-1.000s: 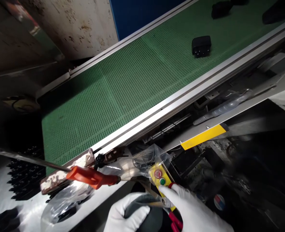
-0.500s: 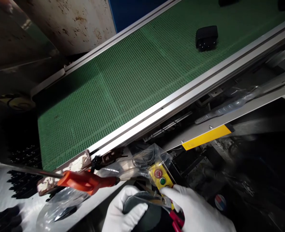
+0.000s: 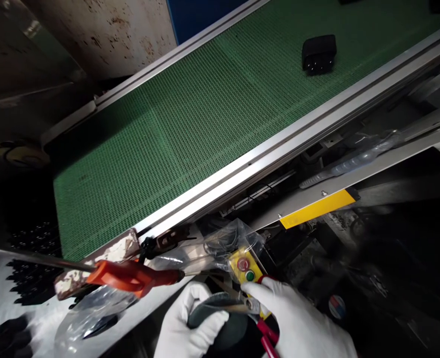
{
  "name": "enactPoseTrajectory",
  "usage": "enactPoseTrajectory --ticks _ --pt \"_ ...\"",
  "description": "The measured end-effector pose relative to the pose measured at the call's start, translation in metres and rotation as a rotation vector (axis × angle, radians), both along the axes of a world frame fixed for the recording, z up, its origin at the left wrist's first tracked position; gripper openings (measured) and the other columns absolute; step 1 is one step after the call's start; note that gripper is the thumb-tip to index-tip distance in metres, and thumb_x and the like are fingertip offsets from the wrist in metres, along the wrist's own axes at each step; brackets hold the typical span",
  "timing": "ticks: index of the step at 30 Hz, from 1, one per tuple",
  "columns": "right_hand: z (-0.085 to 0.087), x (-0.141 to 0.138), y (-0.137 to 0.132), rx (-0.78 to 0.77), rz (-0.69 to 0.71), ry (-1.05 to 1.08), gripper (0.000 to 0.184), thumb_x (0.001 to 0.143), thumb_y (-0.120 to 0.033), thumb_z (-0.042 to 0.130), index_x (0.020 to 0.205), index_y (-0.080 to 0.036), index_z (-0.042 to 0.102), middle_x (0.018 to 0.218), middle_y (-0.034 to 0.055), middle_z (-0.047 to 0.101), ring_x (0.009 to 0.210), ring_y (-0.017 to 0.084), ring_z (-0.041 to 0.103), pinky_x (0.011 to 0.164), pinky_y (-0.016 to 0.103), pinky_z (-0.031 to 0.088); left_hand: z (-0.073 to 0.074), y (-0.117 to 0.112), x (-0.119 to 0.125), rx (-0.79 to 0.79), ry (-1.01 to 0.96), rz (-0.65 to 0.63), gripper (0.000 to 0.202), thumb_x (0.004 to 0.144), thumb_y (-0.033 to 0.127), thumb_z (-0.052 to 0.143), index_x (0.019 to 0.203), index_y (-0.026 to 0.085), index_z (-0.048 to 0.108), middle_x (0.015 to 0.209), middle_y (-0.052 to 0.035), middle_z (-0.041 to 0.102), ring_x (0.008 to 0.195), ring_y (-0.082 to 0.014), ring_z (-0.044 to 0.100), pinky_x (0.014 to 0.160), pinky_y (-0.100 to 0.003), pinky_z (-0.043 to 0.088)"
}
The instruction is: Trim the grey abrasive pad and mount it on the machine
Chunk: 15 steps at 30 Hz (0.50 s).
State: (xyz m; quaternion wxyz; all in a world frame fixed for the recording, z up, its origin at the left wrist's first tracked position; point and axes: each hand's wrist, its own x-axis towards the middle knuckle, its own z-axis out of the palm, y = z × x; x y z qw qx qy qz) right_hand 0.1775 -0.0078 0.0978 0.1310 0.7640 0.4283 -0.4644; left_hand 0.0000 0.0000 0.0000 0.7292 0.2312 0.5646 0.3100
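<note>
my left hand (image 3: pixel 190 323) curls round a dark rounded pad (image 3: pixel 223 325) at the bottom edge | my right hand (image 3: pixel 298 323) grips red-handled pliers (image 3: pixel 266 339), forefinger on the yellow button box (image 3: pixel 242 256) by its green button (image 3: pixel 250 275) | clear bag (image 3: pixel 227 238) drapes over the box, orange-handled screwdriver (image 3: pixel 130 276) just beside | round sticker (image 3: pixel 336 306) too small to read | black plug (image 3: pixel 318 52) on the green belt (image 3: pixel 186 124)

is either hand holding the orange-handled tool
No, the orange-handled tool lies by the belt end, while the left hand grips a dark pad and the right hand holds red pliers.
</note>
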Motion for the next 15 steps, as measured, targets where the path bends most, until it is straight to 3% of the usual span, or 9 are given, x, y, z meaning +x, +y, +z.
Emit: enactPoseTrajectory --ticks 5,10,12,15 --pt "0.002 -0.001 -0.002 -0.01 -0.087 -0.012 0.081 0.059 -0.019 0.071 0.127 -0.06 0.059 0.146 -0.0094 0.057 0.123 0.031 0.062 0.092 0.043 0.054 -0.002 0.0 -0.001 -0.038 -0.043 0.02 0.054 0.054 0.038 0.095 0.064 0.019 0.045 0.058 0.0081 0.045 0.056 -0.0071 0.037 0.053 -0.017 0.033" --pt "0.006 -0.001 0.004 -0.042 -0.074 -0.006 0.084 0.056 -0.012 0.066 0.128 -0.056 0.061 0.135 -0.0087 0.065 0.11 0.029 0.069 0.076 0.033 0.056 -0.008 0.002 -0.004 -0.044 -0.062 0.001 0.048 0.055 0.036 0.095 0.065 0.017 0.052 0.059 0.0062 0.051 0.056 -0.0079 0.042 0.054 -0.018 0.037" --pt "0.005 -0.001 0.004 -0.049 -0.082 -0.012 0.084 0.056 -0.011 0.065 0.127 -0.056 0.061 0.137 -0.0086 0.064 0.111 0.03 0.068 0.078 0.034 0.057 -0.011 0.002 -0.006 -0.037 -0.072 -0.031 0.041 0.056 0.036 0.094 0.067 0.016 0.06 0.063 0.0034 0.059 0.059 -0.0096 0.048 0.056 -0.02 0.041" --pt "-0.002 0.0 -0.001 -0.005 -0.067 -0.023 0.086 0.06 -0.01 0.066 0.131 -0.059 0.057 0.145 -0.0096 0.058 0.122 0.033 0.062 0.095 0.044 0.055 -0.013 0.002 -0.008 -0.056 -0.083 -0.102 0.03 0.062 0.035 0.091 0.072 0.017 0.07 0.066 0.0011 0.065 0.063 -0.0129 0.056 0.061 -0.022 0.045"
